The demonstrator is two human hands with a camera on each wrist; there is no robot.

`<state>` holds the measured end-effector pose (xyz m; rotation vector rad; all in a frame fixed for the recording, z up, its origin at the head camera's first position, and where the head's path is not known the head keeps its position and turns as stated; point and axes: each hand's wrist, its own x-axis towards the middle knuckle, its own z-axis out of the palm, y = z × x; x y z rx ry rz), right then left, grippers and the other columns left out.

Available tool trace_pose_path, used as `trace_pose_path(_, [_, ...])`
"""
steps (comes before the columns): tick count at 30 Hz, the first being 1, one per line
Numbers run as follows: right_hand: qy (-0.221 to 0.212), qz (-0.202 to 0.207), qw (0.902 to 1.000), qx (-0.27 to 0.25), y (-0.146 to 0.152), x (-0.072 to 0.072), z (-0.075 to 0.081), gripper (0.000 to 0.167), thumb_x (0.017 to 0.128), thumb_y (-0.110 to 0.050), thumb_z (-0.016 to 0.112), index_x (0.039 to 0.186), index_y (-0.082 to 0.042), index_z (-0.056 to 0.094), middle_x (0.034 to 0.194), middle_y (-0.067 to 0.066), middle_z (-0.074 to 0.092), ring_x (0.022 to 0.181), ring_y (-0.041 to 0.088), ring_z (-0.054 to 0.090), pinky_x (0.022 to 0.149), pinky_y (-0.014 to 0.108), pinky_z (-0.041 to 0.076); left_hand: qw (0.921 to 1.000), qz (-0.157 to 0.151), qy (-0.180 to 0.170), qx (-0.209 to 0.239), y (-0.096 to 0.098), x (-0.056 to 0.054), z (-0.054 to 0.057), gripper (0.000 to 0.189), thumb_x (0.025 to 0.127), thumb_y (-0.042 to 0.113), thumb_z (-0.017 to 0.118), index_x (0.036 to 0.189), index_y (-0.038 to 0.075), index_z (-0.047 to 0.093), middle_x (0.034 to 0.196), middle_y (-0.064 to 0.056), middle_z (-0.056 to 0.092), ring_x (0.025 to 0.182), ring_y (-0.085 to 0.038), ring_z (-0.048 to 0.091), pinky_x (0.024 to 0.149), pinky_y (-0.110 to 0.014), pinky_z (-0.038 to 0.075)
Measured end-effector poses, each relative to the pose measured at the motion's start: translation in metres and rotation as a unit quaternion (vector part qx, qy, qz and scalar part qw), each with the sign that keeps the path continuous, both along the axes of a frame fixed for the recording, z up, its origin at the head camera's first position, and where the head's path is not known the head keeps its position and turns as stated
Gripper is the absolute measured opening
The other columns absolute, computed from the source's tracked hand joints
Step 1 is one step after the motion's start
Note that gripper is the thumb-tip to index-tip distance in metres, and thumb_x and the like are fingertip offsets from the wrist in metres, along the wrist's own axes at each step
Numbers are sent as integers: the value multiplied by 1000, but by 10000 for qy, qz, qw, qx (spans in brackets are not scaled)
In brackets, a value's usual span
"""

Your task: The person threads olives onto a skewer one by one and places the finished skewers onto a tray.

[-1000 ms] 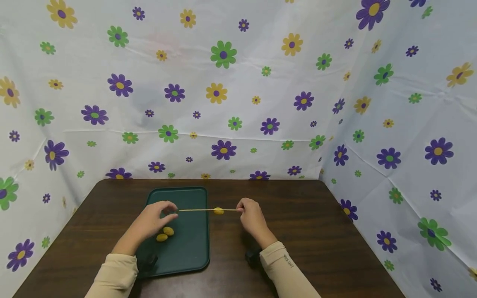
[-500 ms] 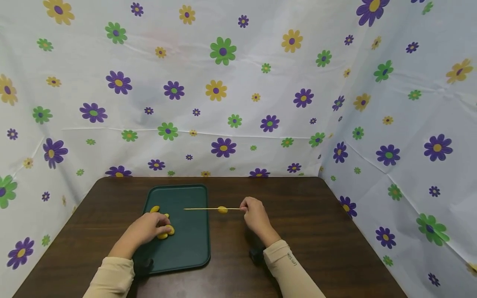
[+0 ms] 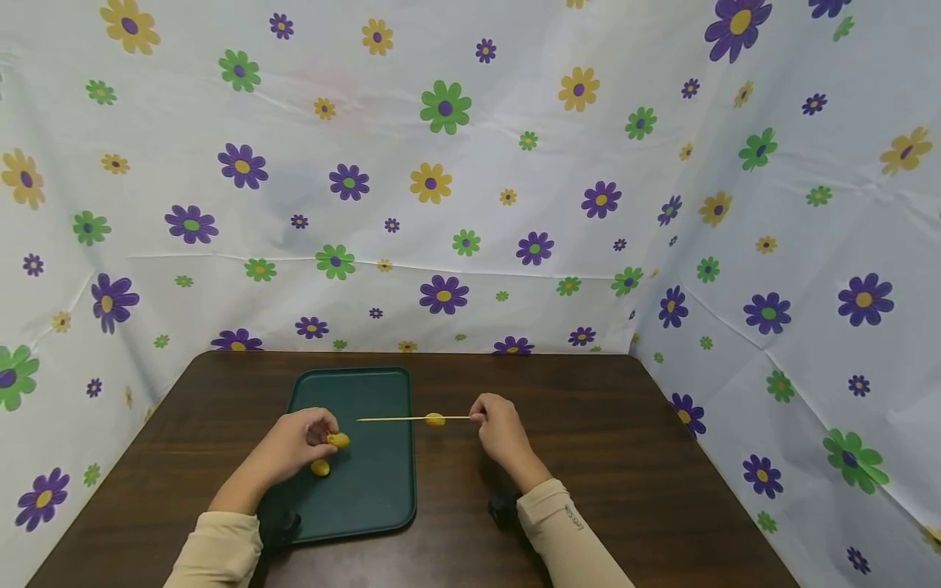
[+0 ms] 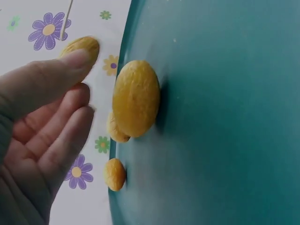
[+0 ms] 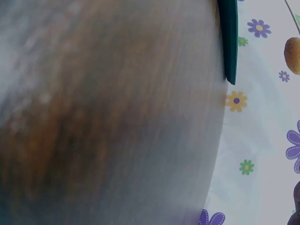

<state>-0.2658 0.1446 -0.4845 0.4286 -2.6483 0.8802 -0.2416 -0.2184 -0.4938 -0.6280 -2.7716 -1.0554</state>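
Observation:
My left hand pinches a small yellow oval fruit between thumb and fingers, raised above the green tray. In the left wrist view the pinched fruit hangs close to the tip of a thin wooden skewer. My right hand holds the skewer level by its right end. Partway along it, another yellow fruit is threaded. Loose fruits, a large near one, one partly behind it and a smaller one, lie on the tray.
The dark wooden table carries the tray on its left side. A flowered white sheet hangs behind the table and along its sides. The right wrist view is mostly blurred tabletop.
My left hand has gone from beside the skewer tip down to the fruits on the tray, then come up pinching one. The right hand keeps holding the skewer with only slight movement.

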Motion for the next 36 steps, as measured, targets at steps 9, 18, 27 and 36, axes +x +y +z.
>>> trace_pose_path(9, [140,121,9997,-145,6,1,-1,22,88,6,73,77,-10,62,76,-1,60,70,13,55,65,29,51,9984,262,265,414,8,1,-2,20,86,6,81,102,13,70,96,5,66,85,-13,63,77,-33,59])
trace_pose_path(18, [209,223,9993,-221,8,0,1,22,87,7,72,76,-10,63,77,-1,61,71,13,56,67,30,52,9849,405,-1224,1151,13,3,2,37,105,34,57,103,0,72,85,-4,69,72,-14,68,67,-26,58])
trace_pose_path(27, [219,374,9988,-235,9,0,0,21,87,7,72,77,-9,63,79,1,64,73,14,58,68,31,52,9626,438,-2027,1745,17,3,0,46,110,31,48,97,-7,70,77,-8,66,69,-22,67,64,-29,59])
trace_pose_path(36, [184,354,9990,-220,13,0,0,22,87,7,72,77,-10,63,79,0,64,73,13,59,67,31,53,9554,142,-2156,2011,19,4,1,51,109,34,47,98,-11,68,79,-12,66,69,-22,67,63,-31,59])
